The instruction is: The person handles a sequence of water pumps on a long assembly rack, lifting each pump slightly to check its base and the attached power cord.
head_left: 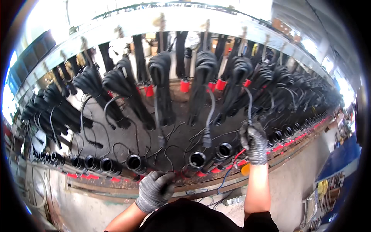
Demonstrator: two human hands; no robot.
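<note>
My left hand (155,190), in a grey knit glove, is low and left of the middle, its fingers curled closed. A thin black wire (169,156) runs down to its fingertips and seems pinched there. Farther right, my gloved right hand (256,144) closes around the lower end of a grey cable (249,105) that hangs from a black coil. A red lead (239,155) reaches that hand from below. Between my hands, black cylinders (197,159) with open ends point toward me. A loose grey cable with a dark plug (207,138) dangles between them.
Thick black cable coils (162,85) hang in a row from a pale overhead rail (143,28). Red end pieces (184,86) stand behind them. A blue wire (223,181) and an orange round thing (245,169) are at the bench's front edge. Blue panels (340,162) stand at right.
</note>
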